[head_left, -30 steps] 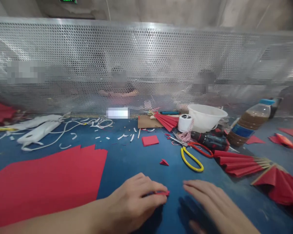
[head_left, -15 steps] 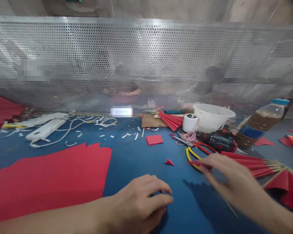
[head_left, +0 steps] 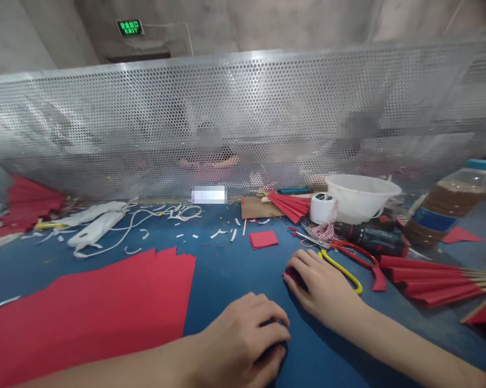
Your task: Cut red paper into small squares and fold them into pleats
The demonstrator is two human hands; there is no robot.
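My left hand (head_left: 245, 339) rests curled on the blue tabletop (head_left: 226, 285), its palm down, and whatever lies under the fingers is hidden. My right hand (head_left: 319, 283) is bent over with its fingertips at a small red paper piece (head_left: 292, 278), mostly covered by the fingers. Those fingers are just left of yellow-handled scissors (head_left: 342, 272). A stack of red paper sheets (head_left: 84, 318) lies to the left of my left hand, its edge near the wrist. A red paper square (head_left: 264, 239) lies ahead of my hands.
Beyond my right hand are a cordless drill (head_left: 372, 240), a white plastic bowl (head_left: 362, 196), a twine spool (head_left: 322, 208) and a brown-filled bottle (head_left: 445, 210). A folded red paper fan (head_left: 429, 280) lies right. White scraps (head_left: 97, 226) lie left, before a perforated metal screen (head_left: 243, 124).
My right hand has moved left and down to the small red piece, which no longer shows as a triangle on the table. My left hand stays put, and the view has tilted upward.
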